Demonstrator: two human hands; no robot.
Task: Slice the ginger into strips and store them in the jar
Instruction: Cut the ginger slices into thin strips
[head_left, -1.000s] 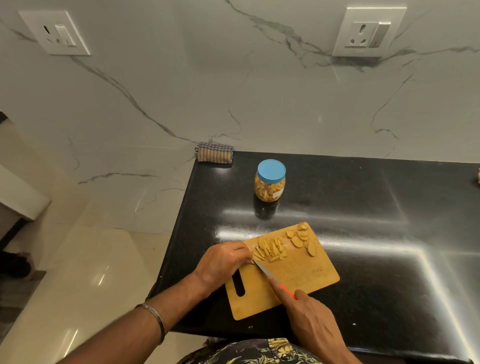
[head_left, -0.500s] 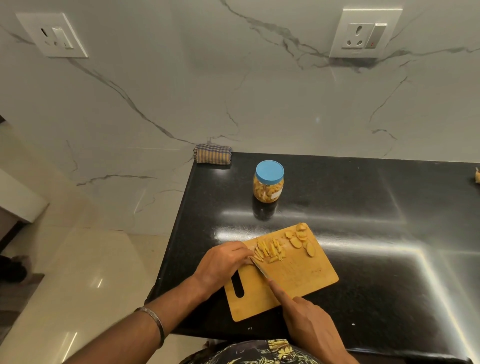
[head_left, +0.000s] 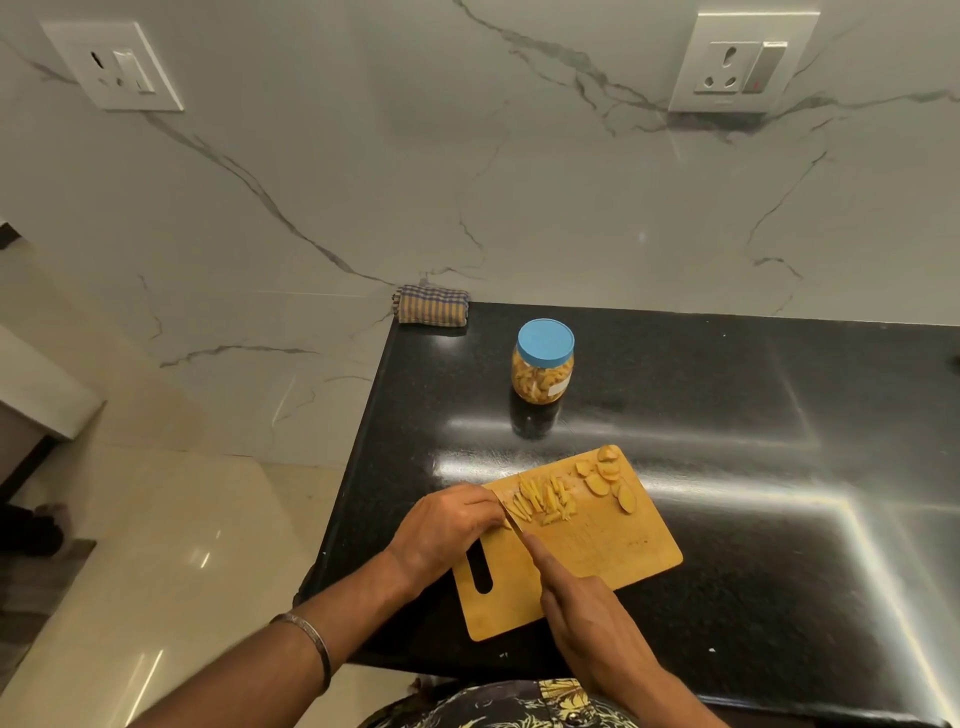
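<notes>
**Op:** On the black counter (head_left: 779, 467), near its front left corner, I see the wooden cutting board (head_left: 613, 551) lying at an angle, its handle slot toward the person.

**Desk:** Where is the ginger?

**Op:** Two lots, both on the far half of the board. I make out a heap of ginger strips (head_left: 543, 500) just beside the left fingers, and a small cluster of ginger slices (head_left: 605, 478) at the board's far corner, a little apart from the strips.

**Desk:** Hands?

**Op:** I have the left hand (head_left: 447, 530) curled, fingertips down on the board's left edge at the strip heap; whether it pins a piece under them I cannot tell. The right hand (head_left: 587, 618) is wrapped round a knife (head_left: 513, 522), index finger laid straight along the top. Only a short bit of blade shows, its tip right against the left fingertips, beside the strips. The handle is hidden inside the fist.

**Desk:** And the jar?

**Op:** I see the jar (head_left: 543, 369) upright on the counter beyond the board, well apart from it, blue lid on, yellowish pieces showing through the clear wall.

**Desk:** Anything else?

**Op:** A folded checked cloth (head_left: 431, 306) sits at the counter's back left corner against the marble wall (head_left: 467, 182), and a metal bangle (head_left: 311, 642) rings the left forearm
</notes>
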